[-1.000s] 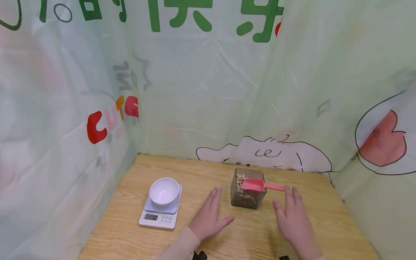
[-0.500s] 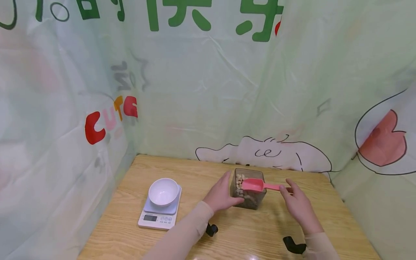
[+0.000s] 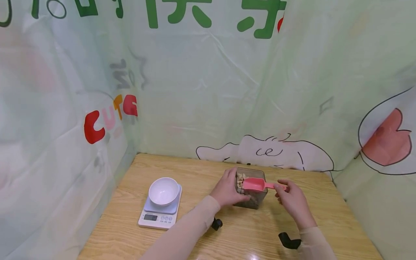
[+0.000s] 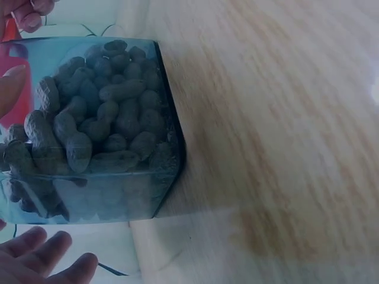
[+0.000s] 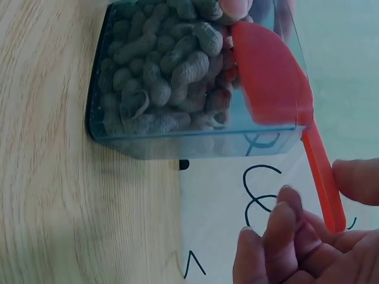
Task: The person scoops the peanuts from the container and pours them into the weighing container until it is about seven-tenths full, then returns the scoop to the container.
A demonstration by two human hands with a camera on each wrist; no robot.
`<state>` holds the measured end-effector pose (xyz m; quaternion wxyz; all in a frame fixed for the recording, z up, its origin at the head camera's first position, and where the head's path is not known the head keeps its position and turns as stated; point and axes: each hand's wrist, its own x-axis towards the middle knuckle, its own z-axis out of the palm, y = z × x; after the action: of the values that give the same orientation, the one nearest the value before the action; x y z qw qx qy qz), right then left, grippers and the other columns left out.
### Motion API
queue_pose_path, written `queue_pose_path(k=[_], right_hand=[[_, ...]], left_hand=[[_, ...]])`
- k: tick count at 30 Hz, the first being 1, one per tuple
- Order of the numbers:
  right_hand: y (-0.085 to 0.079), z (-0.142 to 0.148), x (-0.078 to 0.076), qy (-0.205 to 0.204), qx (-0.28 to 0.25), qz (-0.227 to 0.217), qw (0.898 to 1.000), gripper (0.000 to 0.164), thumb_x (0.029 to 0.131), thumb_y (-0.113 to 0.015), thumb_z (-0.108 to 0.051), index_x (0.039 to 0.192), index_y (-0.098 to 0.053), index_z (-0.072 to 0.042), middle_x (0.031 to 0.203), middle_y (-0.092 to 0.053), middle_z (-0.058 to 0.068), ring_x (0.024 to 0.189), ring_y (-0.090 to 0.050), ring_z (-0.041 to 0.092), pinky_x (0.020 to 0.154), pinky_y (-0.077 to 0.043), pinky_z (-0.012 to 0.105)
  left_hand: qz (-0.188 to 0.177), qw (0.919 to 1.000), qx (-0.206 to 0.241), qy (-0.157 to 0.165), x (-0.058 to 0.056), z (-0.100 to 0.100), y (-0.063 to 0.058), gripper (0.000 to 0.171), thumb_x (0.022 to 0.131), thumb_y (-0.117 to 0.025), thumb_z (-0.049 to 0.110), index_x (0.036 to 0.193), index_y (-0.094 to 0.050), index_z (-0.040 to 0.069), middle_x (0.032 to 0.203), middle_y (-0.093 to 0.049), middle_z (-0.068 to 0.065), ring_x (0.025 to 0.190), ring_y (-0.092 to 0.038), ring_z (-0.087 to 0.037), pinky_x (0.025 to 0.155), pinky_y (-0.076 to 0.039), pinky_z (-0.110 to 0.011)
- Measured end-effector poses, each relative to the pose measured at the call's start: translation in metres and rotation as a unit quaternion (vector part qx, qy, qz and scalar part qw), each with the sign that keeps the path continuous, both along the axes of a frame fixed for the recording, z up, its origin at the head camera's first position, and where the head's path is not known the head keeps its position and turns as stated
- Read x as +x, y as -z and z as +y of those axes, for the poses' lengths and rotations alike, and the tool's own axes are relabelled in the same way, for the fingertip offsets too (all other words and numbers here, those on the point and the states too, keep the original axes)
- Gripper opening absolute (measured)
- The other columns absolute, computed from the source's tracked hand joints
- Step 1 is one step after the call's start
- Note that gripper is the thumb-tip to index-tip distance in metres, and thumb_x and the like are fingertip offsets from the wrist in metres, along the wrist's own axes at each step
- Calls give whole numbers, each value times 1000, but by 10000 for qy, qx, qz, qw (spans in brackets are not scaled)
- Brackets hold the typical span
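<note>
A clear, grey-tinted square container (image 3: 258,202) of unshelled peanuts (image 4: 121,115) stands on the wooden table. My left hand (image 3: 229,189) holds it from the left, thumb across the front wall and fingers along the left side. Inside the container's mouth lies the bowl of a pink-red scoop (image 3: 254,184), its handle sticking out to the right over the rim. My right hand (image 3: 294,202) pinches the end of that handle, thumb (image 5: 358,180) on one side and fingers curled beneath. Through the walls, peanuts show right beside the scoop's bowl.
At the left, a white kitchen scale (image 3: 154,220) bears a white bowl (image 3: 164,191); its display is too small to read. A printed curtain (image 3: 195,90) hangs along the table's back and sides. Black wrist mounts (image 3: 289,241) show below the hands.
Both hands were spread beside the container a second ago. The left has moved right and forward onto the container; the right has taken hold of the scoop's handle. Scoop and container look nearly unmoved.
</note>
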<state>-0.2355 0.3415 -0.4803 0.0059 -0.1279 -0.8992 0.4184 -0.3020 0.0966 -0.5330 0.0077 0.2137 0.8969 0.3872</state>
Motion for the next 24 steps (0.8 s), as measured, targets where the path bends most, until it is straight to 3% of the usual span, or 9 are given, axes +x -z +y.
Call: queue_pose_path(k=[7, 14, 24], right_hand=[[-1, -5, -5, 121, -310, 175, 9993, 52, 114, -53, -34, 148, -52, 5, 100, -70, 14, 81, -64, 20, 67, -58, 30], [-2, -11, -4, 195, -812, 327, 9960, 43, 114, -53, -26, 142, -57, 6, 96, -70, 11, 79, -66, 15, 68, -60, 23], [-6, -16, -1, 329, -719, 624, 9949, 36, 113, -58, -24, 133, -63, 5, 91, -71, 8, 75, -66, 12, 68, -61, 21]], left_hand=[[124, 9998, -82, 137, -3, 3, -5, 129, 75, -98, 50, 173, -18, 25, 168, -43, -6, 148, -54, -24, 122, -49, -40], [80, 9992, -371, 90, -5, 4, -4, 130, 73, -98, 53, 173, -20, 24, 166, -45, -3, 144, -57, -23, 120, -51, -39], [204, 9976, -658, 62, -2, 4, -7, 129, 74, -96, 59, 172, -22, 19, 171, -40, -5, 145, -58, -25, 119, -52, -38]])
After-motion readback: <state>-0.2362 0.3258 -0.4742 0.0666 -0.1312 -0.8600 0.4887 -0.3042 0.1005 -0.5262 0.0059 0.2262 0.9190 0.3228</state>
